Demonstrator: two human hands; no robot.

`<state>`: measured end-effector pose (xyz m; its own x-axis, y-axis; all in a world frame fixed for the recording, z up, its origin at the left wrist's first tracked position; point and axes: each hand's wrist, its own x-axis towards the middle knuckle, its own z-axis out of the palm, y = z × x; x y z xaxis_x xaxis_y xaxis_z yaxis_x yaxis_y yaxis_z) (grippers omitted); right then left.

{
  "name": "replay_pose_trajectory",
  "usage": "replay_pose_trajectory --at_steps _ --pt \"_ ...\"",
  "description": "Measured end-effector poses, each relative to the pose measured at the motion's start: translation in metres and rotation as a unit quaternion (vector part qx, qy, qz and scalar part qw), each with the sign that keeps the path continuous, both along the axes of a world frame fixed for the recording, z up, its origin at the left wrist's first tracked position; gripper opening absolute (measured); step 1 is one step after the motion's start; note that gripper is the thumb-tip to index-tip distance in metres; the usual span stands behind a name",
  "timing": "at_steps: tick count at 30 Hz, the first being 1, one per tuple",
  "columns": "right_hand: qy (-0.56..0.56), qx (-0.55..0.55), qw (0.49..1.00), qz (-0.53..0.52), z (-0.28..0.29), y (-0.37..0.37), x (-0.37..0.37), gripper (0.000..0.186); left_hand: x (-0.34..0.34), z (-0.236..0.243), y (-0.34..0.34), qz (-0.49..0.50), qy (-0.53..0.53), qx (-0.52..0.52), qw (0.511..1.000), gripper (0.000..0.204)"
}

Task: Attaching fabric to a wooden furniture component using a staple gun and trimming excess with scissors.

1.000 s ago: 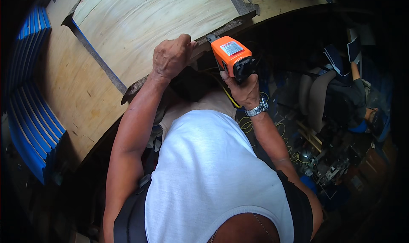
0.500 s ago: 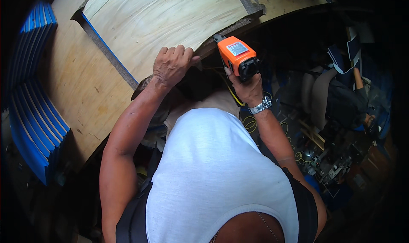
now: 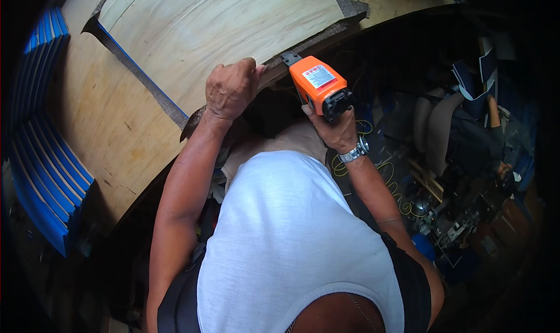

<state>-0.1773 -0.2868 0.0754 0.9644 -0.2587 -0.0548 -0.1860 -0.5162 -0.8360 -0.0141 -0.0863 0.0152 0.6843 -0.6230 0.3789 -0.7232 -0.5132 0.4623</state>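
Note:
A pale plywood panel (image 3: 216, 23) lies on the wooden bench, with dark speckled fabric (image 3: 350, 6) along its edges and a blue strip at its left side. My left hand (image 3: 232, 88) is closed at the panel's near edge, fingers curled onto the fabric there; their exact grip is partly hidden. My right hand (image 3: 332, 128), with a metal watch on the wrist, grips an orange and black staple gun (image 3: 318, 76), whose nose sits at that same edge, just right of my left hand.
Blue-edged boards (image 3: 44, 169) stand stacked at the bench's (image 3: 111, 146) left. On the right, another person's arm (image 3: 493, 111) reaches to dark blue panels (image 3: 466, 79) beside a grey padded piece (image 3: 437, 123). Coiled yellow hose (image 3: 402, 201) and cluttered tools lie below.
The staple gun shifted right half a second ago and is now back slightly left. My left hand's fingers rose from their earlier spot and curl more tightly at the edge.

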Motion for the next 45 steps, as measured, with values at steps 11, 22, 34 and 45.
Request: replay_pose_trajectory --at_steps 11,22,34,45 --pt "0.006 -0.031 0.999 0.002 -0.006 0.033 -0.006 0.026 0.005 -0.003 -0.001 -0.005 -0.063 -0.023 0.998 0.029" --pt "0.012 -0.013 1.000 -0.008 -0.005 0.030 -0.007 0.024 -0.002 0.013 0.041 -0.075 -0.072 0.075 0.992 0.037" --pt "-0.005 -0.011 1.000 0.010 -0.014 0.042 -0.010 0.019 0.002 0.007 0.038 -0.018 -0.043 0.027 0.999 0.034" --pt "0.014 -0.056 0.998 0.026 -0.005 0.071 -0.007 0.023 -0.001 0.002 0.042 -0.007 -0.086 0.033 0.996 0.031"
